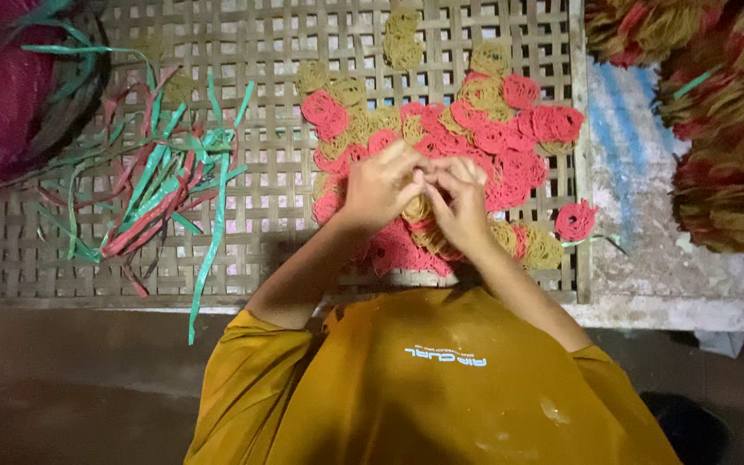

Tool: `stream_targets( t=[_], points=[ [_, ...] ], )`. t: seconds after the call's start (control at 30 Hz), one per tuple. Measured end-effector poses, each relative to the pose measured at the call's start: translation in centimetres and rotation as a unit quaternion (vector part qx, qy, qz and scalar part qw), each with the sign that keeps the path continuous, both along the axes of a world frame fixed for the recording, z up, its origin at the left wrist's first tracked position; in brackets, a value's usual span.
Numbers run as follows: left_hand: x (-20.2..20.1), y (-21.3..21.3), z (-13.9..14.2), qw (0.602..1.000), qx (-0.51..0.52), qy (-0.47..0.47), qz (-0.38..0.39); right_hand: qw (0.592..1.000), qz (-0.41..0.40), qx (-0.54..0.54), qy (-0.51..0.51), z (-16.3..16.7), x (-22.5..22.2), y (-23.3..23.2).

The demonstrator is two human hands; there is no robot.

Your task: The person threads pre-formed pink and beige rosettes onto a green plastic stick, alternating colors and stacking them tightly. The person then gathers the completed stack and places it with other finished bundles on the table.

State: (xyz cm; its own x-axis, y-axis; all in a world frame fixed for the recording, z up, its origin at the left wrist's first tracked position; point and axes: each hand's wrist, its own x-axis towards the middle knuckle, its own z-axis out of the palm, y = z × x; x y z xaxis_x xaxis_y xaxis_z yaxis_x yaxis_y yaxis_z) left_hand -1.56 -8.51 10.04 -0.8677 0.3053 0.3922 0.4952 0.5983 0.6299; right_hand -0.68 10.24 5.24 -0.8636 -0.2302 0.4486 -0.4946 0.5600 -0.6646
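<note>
A pile of small flat coils, red and mustard yellow (492, 138), lies on a woven bamboo tray (277, 172). Over the near part of the pile, my left hand (379, 185) and my right hand (460, 205) meet, fingertips pinched together. Both grip one mustard coil (416, 209), which shows just under the fingers. The fingers hide most of it. My orange shirt (424, 379) fills the bottom of the view.
Loose green and red plastic strips (161, 185) are scattered on the tray's left part. A dark red bundle (2, 86) sits at the far left. Bunches of red and yellow fibre (716, 120) are heaped on the right, on a worn concrete ledge (639, 215). One red coil (575, 220) lies at the tray's right edge.
</note>
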Motion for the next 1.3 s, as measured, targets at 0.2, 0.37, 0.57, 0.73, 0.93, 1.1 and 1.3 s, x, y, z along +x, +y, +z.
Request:
stream_targets(
  t=[0.2,0.37,0.57,0.73,0.93,1.1,1.3],
  points=[
    [-7.1,-2.6,-3.4,0.996,0.035,-0.034,0.075,0.991,0.050,-0.103,-0.067,-0.4,-0.5,-0.6],
    [-13.6,-6.1,-4.9,0.967,-0.175,0.034,0.182,0.996,0.046,-0.072,-0.027,-0.6,-0.6,-0.1],
    [-15.3,-6.4,-5.0,0.921,-0.316,-0.143,0.176,0.991,0.015,-0.121,-0.054,-1.4,-1.5,0.5],
    [-15.1,-7.4,-4.4,0.929,-0.326,-0.071,0.162,0.988,0.024,-0.107,-0.105,-0.4,-1.0,0.3],
    [-9.3,-5.2,-3.2,0.822,0.442,-0.346,0.098,0.994,-0.006,-0.055,-0.096,1.3,-0.3,-0.7],
    [-3.6,-2.3,-3.4,0.829,0.387,-0.395,0.083,0.997,-0.055,0.007,-0.053,1.1,-0.8,-1.1],
    [-0.9,-0.6,-3.5,0.884,0.351,-0.307,-0.020,0.997,-0.064,0.016,-0.029,0.8,-1.2,-0.9]
  ],
)
